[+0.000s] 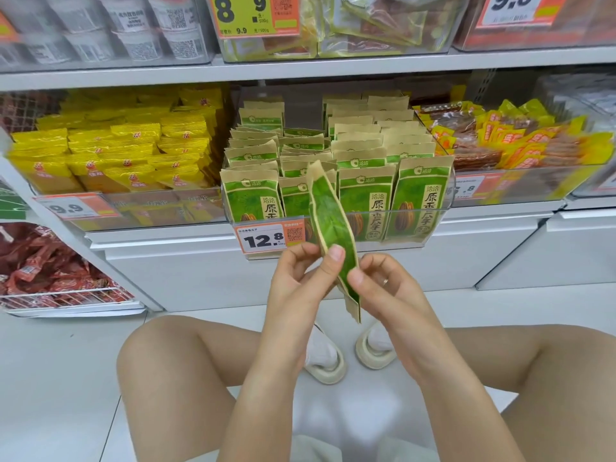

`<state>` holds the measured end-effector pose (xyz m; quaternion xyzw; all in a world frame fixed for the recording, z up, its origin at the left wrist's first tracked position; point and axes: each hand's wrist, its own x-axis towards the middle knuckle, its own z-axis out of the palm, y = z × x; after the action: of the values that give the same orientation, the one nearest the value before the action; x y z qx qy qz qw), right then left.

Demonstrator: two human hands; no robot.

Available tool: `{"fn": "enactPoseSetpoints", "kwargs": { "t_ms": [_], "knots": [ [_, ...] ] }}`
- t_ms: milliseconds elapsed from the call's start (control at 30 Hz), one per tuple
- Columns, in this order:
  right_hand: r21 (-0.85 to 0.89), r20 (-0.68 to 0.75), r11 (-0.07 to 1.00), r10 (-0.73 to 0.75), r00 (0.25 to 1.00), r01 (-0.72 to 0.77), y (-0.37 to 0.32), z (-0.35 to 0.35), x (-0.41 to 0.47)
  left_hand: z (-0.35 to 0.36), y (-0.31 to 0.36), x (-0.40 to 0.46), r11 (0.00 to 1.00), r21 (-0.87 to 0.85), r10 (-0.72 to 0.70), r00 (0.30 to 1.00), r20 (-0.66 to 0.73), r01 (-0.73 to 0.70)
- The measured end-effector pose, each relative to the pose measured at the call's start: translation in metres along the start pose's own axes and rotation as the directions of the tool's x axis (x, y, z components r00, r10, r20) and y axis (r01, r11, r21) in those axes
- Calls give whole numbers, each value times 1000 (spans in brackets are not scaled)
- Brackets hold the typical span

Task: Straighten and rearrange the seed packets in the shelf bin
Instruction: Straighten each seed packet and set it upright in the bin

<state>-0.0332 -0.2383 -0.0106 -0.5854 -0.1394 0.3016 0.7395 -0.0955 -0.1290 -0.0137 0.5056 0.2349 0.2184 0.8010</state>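
A green and tan seed packet (330, 221) is held upright and edge-on in front of the shelf, below the bin's front. My left hand (300, 281) pinches its lower left side with thumb and fingers. My right hand (383, 285) pinches its lower right edge. Behind it, the clear shelf bin (443, 208) holds several rows of matching green seed packets (365, 201) standing upright, with looser, leaning ones in the left rows (253, 151).
A 12.8 price tag (266, 238) hangs on the bin's front. Yellow packets (116, 155) fill the bin to the left, orange and yellow snacks (506, 138) the bin to the right. White drawers sit below the shelf. My knees and sandals are on the floor.
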Motion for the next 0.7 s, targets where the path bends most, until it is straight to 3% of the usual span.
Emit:
{"fn": "enactPoseSetpoints", "kwargs": {
  "t_ms": [133,500,633,700],
  "knots": [
    [-32,86,999,1,996,2,3,0,-6,2,4,-2,1000,-12,19,999,-33,-19],
    [-66,30,997,-25,999,27,2,1,-8,1,9,-8,999,7,-47,998,-51,47],
    [-59,-78,994,-91,993,87,6,2,-6,1,13,-10,995,84,-48,999,-2,48],
    [-213,-159,965,-187,970,151,13,0,-3,4,15,-11,989,144,-37,998,43,30]
  ]
}}
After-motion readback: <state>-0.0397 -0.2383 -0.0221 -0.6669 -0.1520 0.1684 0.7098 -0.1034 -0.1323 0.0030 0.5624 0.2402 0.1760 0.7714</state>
